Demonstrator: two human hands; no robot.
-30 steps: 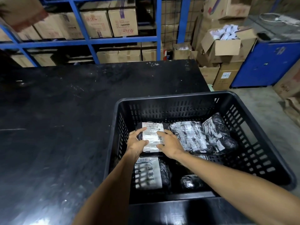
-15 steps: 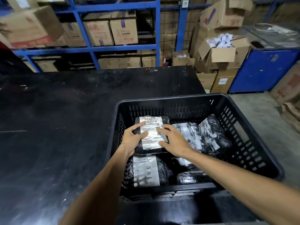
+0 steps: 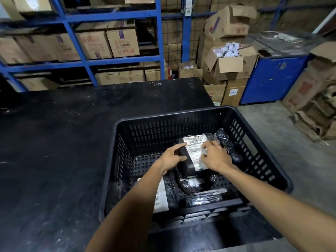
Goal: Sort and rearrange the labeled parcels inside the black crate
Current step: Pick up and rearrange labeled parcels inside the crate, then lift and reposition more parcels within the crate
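— Since half a second ago, has the black plastic-wrapped parcel with the white printed label [image 3: 193, 153] shifted?

— Yes, it has gone from the crate's far-left part toward the far middle, and now lies on top of other wrapped parcels. Both hands went with it.

— How do the hands sit?

— The left hand [image 3: 172, 158] presses the parcel's left edge, fingers spread. The right hand [image 3: 215, 157] grips its right edge, fingers curled over the label's side.

— What lies around it?

— A second dark wrapped parcel [image 3: 228, 146] sits just beside it against the right wall. A smaller wrapped parcel [image 3: 197, 183] lies nearer, a long thin one [image 3: 205, 197] by the near wall, and a flat labelled parcel [image 3: 163, 195] partly under the left forearm.

— Any free room?

— The slotted black plastic crate [image 3: 163, 120] shows bare perforated floor at its far-left corner. It stands at the right near corner of the scuffed black table [image 3: 63, 142], whose top is open to the left. Blue steel shelving [image 3: 158, 39] with brown cardboard boxes [image 3: 122, 41] stands beyond.
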